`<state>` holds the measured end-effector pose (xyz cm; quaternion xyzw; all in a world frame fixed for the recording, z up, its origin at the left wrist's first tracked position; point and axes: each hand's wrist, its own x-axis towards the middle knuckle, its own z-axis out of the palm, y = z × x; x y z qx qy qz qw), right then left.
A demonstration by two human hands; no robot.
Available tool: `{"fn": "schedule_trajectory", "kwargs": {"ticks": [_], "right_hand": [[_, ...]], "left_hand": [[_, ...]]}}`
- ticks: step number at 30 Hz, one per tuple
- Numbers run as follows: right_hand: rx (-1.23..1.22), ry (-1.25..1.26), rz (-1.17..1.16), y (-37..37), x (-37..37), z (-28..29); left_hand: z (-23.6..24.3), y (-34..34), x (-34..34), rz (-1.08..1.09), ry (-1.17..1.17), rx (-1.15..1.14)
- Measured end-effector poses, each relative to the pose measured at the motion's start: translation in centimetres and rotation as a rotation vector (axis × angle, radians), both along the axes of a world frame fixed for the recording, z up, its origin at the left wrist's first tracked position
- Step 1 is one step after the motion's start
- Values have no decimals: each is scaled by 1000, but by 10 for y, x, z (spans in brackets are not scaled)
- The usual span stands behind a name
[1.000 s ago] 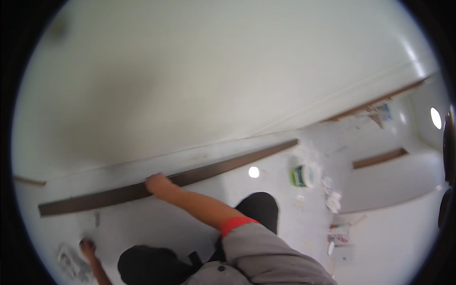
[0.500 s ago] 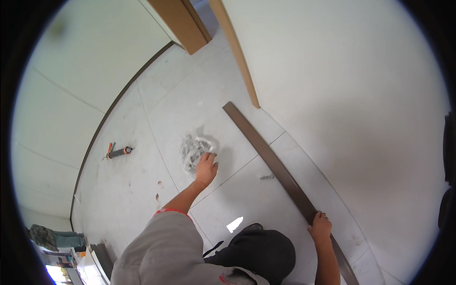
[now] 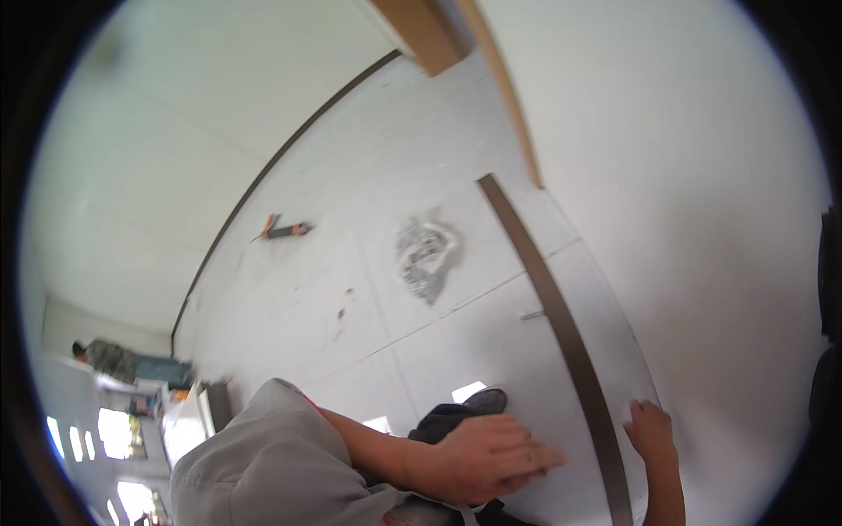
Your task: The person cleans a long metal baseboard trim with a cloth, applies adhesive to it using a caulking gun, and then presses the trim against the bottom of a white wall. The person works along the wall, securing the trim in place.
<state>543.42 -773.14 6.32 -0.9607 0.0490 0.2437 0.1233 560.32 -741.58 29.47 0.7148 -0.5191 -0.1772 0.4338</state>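
A long brown baseboard strip [image 3: 566,329] lies on the pale tiled floor, close to the right-hand wall. My right hand [image 3: 649,430] is between that strip and the wall, off the strip, with the thumb and fingers slightly apart. Low in the middle, my left hand [image 3: 500,460] reaches across my body toward the strip. Its fingers are pressed together and blurred; whatever they may pinch is hidden. A crumpled clear plastic bag [image 3: 425,254] with small greyish pieces in it sits on the tiles, touched by neither hand. Beside the strip lies a small grey piece [image 3: 531,315].
An orange and black caulking gun [image 3: 288,230] lies on the floor at left. Dark skirting [image 3: 272,167] runs along the left wall. A wooden door frame [image 3: 509,96] stands ahead. Another person [image 3: 132,364] is at the far left, near a white box-like unit [image 3: 189,421].
My left hand has left the plastic bag and come back toward my body. My right hand has let go of the strip and moved toward the wall. The view has shifted.
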Motion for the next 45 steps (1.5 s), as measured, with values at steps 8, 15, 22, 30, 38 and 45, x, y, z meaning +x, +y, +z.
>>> {"fn": "schedule_trajectory", "kwargs": {"ticks": [8, 15, 22, 30, 38, 45], "right_hand": [[142, 313, -121, -24, -186, 82], [169, 549, -196, 35, -237, 260], [268, 372, -41, 165, -29, 463], [164, 322, -109, 320, 167, 571], [479, -42, -388, 502, 401, 540], [622, -199, -225, 697, 648, 474]], "left_hand": [[52, 43, -46, -104, -35, 205], [89, 115, -87, 172, -22, 465], [159, 336, -93, 826, 310, 700], [229, 575, -122, 1466, 594, 996], [231, 700, 95, 1641, 638, 822], [218, 808, 373, 1719, 594, 609]]}}
